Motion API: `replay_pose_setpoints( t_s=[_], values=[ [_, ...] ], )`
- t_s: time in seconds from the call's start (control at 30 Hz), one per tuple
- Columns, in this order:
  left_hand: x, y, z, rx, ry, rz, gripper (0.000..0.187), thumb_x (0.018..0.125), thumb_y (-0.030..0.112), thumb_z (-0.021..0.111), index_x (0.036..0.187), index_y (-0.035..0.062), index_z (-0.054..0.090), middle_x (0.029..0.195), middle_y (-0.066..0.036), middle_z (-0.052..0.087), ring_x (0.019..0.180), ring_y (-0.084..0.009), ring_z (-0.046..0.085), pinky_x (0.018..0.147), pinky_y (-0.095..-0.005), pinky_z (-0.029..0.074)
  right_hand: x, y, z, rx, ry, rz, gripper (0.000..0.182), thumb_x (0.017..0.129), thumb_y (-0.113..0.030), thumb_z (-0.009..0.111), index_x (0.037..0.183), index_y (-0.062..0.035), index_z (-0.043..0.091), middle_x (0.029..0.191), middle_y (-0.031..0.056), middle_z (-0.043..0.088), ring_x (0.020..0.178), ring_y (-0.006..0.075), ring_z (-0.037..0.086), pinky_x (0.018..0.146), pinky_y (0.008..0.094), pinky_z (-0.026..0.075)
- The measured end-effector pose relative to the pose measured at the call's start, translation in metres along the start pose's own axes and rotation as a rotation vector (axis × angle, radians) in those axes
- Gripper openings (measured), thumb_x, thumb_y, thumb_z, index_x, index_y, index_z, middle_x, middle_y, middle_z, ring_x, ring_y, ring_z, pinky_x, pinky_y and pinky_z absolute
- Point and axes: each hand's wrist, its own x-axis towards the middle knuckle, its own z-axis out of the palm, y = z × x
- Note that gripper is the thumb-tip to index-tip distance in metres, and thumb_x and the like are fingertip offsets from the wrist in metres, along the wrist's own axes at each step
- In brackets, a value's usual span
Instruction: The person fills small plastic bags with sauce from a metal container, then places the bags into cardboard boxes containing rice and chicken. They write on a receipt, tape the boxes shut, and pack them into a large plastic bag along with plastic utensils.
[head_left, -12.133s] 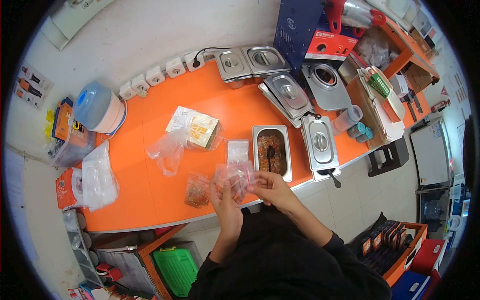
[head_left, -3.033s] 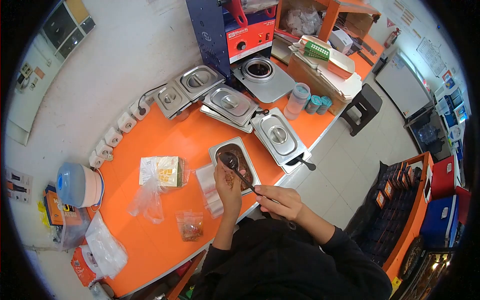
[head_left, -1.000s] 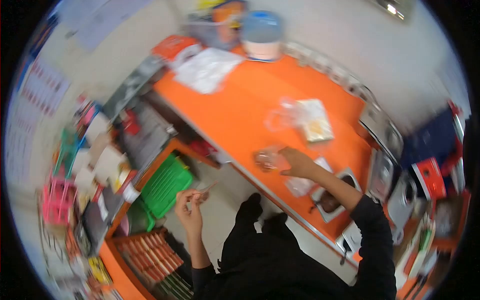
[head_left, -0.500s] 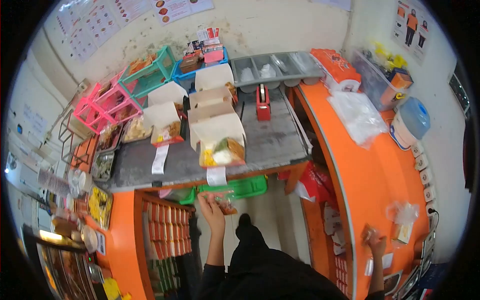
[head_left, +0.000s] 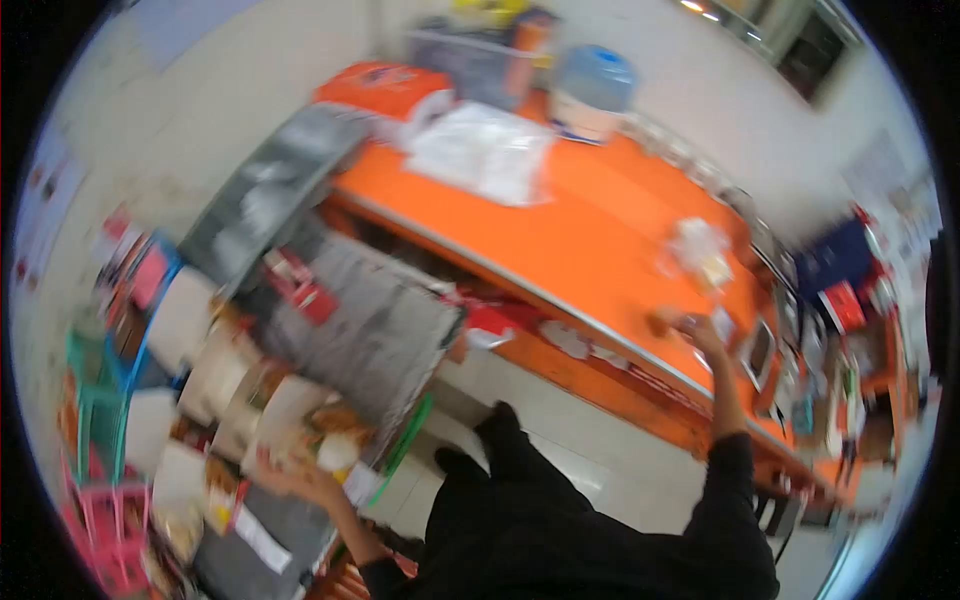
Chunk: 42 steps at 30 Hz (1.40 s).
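Observation:
My left hand [head_left: 305, 480] is at the front side of an open food box [head_left: 262, 440]. Motion smears its fingers, and I cannot make out anything in them. White rice [head_left: 338, 452] and brown food [head_left: 330, 418] show in that box. My right hand [head_left: 703, 330] is low over the orange counter [head_left: 590, 255], its fingers closed on a small clear packet [head_left: 662, 320] with brownish contents, blurred. Beyond it on the counter lies a clear plastic bag [head_left: 697, 250] with something pale in it. A second open box [head_left: 190, 480] stands left of my left hand.
A red tape dispenser [head_left: 305, 290] and a grey divided tray [head_left: 225, 225] stand on the dark table [head_left: 355, 300]. Clear plastic bags [head_left: 480, 150], an orange-and-white pack [head_left: 385, 95] and a blue-lidded tub [head_left: 592, 90] sit along the counter. Pink baskets [head_left: 115, 530] are at lower left.
The view has swung right towards the counter. My left hand has moved from below the table edge, where it held a small packet, up to the food box. My right hand remains over the counter.

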Motion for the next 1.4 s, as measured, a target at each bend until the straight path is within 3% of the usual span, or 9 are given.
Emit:
replay_pose_setpoints(
  t_s=[0.23, 0.37, 0.53, 0.73, 0.93, 1.1, 1.17, 1.23, 1.4],
  values=[
    [-0.028, 0.041, 0.012, 0.173, -0.152, 0.193, 0.035, 0.089, 0.017, 0.049, 0.115, -0.0051, 0.041, 0.125, -0.02, 0.031, 0.118, -0.0318, 0.031, 0.094, -0.044, 0.03, 0.076, 0.104, 0.01, -0.594, 0.389, -0.147, 0.033, 0.062, -0.024, 0.073, 0.086, -0.0013, 0.066, 0.08, 0.0092, 0.064, 0.07, 0.0174, 0.06, 0.066, 0.032, 0.048],
    [-0.024, 0.059, 0.012, 0.278, -0.082, 0.197, 0.031, 0.089, 0.018, 0.049, 0.11, -0.0046, 0.044, 0.122, -0.023, 0.034, 0.118, -0.0344, 0.033, 0.092, -0.0466, 0.032, 0.075, 0.087, 0.015, -0.301, 0.175, 0.037, 0.034, 0.058, -0.024, 0.075, 0.081, -0.0008, 0.066, 0.08, 0.0105, 0.065, 0.07, 0.0189, 0.061, 0.066, 0.0323, 0.048],
    [-0.063, 0.055, 0.033, 0.007, 0.016, 0.172, 0.028, 0.085, 0.019, 0.054, 0.104, -0.0008, 0.048, 0.113, -0.02, 0.044, 0.105, -0.0328, 0.044, 0.091, -0.0448, 0.033, 0.078, 0.091, 0.021, -0.347, 0.005, -0.369, 0.015, 0.077, -0.002, 0.05, 0.079, -0.0025, 0.065, 0.069, 0.0133, 0.064, 0.068, 0.0171, 0.062, 0.063, 0.0298, 0.049],
    [-0.064, 0.158, 0.07, -1.002, -0.842, -0.357, 0.03, 0.086, 0.016, 0.05, 0.113, 0.0019, 0.047, 0.119, -0.011, 0.046, 0.109, -0.0201, 0.046, 0.093, -0.0344, 0.035, -0.018, -0.156, 0.105, -0.187, -0.416, -0.621, 0.008, 0.071, 0.002, 0.056, 0.075, -0.0001, 0.062, 0.077, 0.0104, 0.063, 0.071, 0.0245, 0.061, 0.062, 0.0317, 0.048],
    [-0.006, 0.142, 0.031, -1.311, -1.481, -0.421, 0.085, 0.074, 0.044, 0.063, 0.136, 0.0061, 0.019, 0.135, -0.014, 0.03, 0.123, -0.0251, 0.034, 0.098, -0.0426, 0.03, -0.098, -0.293, 0.212, -0.24, -1.019, -1.204, 0.01, 0.071, -0.009, 0.064, 0.08, -0.0069, 0.062, 0.103, 0.0096, 0.057, 0.096, 0.0255, 0.055, 0.079, 0.0343, 0.044],
    [-0.017, 0.057, -0.057, -1.672, -1.146, -0.901, 0.084, 0.073, 0.044, 0.064, 0.135, 0.0075, 0.021, 0.125, -0.014, 0.04, 0.111, -0.0287, 0.045, 0.085, -0.042, 0.044, -0.172, -0.38, 0.316, -0.208, -0.937, -1.669, 0.011, 0.07, -0.008, 0.065, 0.08, -0.0096, 0.061, 0.115, 0.0064, 0.053, 0.101, 0.0251, 0.053, 0.084, 0.0376, 0.042],
    [-0.011, 0.031, -0.084, -1.801, -0.949, -0.959, 0.08, 0.074, 0.042, 0.063, 0.134, 0.008, 0.022, 0.12, -0.014, 0.044, 0.105, -0.0287, 0.05, 0.079, -0.0398, 0.048, -0.192, -0.395, 0.353, 0.015, -1.263, -1.637, 0.013, 0.071, -0.007, 0.063, 0.083, -0.0103, 0.061, 0.119, 0.0071, 0.052, 0.107, 0.0232, 0.05, 0.089, 0.0392, 0.038],
    [-0.002, 0.009, -0.112, -1.586, -0.408, -1.075, 0.07, 0.077, 0.035, 0.063, 0.131, 0.0076, 0.028, 0.111, -0.012, 0.05, 0.094, -0.0254, 0.055, 0.069, -0.0351, 0.052, -0.203, -0.417, 0.381, 0.081, -1.307, -1.677, 0.017, 0.073, -0.006, 0.06, 0.089, -0.0108, 0.059, 0.112, 0.0066, 0.057, 0.1, 0.0222, 0.055, 0.083, 0.0365, 0.044],
    [0.032, -0.059, -0.154, -1.086, -0.142, -0.879, 0.06, 0.079, 0.025, 0.062, 0.128, 0.0064, 0.033, 0.108, -0.011, 0.05, 0.091, -0.0222, 0.055, 0.072, -0.0328, 0.05, -0.196, -0.49, 0.447, -0.383, -1.126, -1.727, 0.023, 0.078, -0.013, 0.053, 0.1, -0.0073, 0.054, 0.087, 0.0118, 0.062, 0.074, 0.0289, 0.062, 0.06, 0.0398, 0.049]
  ],
)
